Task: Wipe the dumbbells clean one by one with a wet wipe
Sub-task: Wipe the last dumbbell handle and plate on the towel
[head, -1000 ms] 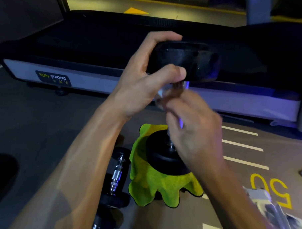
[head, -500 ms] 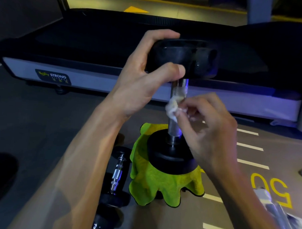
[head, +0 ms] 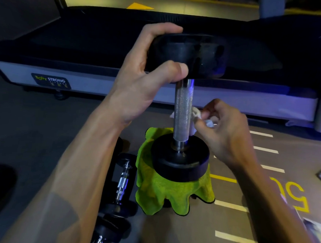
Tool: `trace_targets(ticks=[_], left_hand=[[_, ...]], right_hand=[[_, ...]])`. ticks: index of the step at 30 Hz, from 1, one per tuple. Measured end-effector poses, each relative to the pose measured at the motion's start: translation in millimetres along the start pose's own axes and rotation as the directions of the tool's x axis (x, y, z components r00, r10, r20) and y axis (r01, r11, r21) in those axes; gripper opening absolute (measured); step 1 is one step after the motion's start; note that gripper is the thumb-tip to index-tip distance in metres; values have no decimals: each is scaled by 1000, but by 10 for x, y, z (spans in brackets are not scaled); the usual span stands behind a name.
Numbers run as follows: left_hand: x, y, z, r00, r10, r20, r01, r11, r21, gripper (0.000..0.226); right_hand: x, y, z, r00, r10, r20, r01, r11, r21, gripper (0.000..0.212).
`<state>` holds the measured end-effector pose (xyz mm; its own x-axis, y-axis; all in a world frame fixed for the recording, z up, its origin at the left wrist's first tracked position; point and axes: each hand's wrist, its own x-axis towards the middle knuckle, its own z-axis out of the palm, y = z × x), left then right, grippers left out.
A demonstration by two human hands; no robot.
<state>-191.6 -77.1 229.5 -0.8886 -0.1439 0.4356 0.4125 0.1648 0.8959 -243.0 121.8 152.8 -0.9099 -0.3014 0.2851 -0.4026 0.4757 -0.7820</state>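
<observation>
**Upright dumbbell under wiping**

The dumbbell (head: 183,111) stood on end upon a green cloth (head: 171,195). The left hand (head: 139,80) clasped its top weight. The right hand (head: 223,131) pinched a wet wipe (head: 196,114) against the knurled handle.

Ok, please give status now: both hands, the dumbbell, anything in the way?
Left hand grips upright dumbbell by top weight. Right hand pinches wet wipe against handle. Nothing blocking.
</observation>
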Motion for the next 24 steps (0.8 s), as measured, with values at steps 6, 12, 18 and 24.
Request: trace_targets(ticks=[6, 12, 18, 24], left_hand=[[-3, 4, -23, 1000, 1, -15, -1, 1000, 4, 53], [-12, -2, -13, 1000, 8, 2, -8, 1000, -8, 53], [-13, -3, -25, 1000, -1, 3, 1, 1000, -3, 52], [-10, -1, -16, 1000, -5, -6, 5, 1000, 10, 52]], right_hand=[[-262, -44, -47, 968, -95, 232, 78, 994, 83, 23], [-278, -107, -346, 884, -32, 465, -82, 971, 223, 12], [-254, -2, -296, 905, -4, 426, -99, 971, 219, 25], [-37, 22, -121, 917, -36, 398, -68, 968, 242, 36]])
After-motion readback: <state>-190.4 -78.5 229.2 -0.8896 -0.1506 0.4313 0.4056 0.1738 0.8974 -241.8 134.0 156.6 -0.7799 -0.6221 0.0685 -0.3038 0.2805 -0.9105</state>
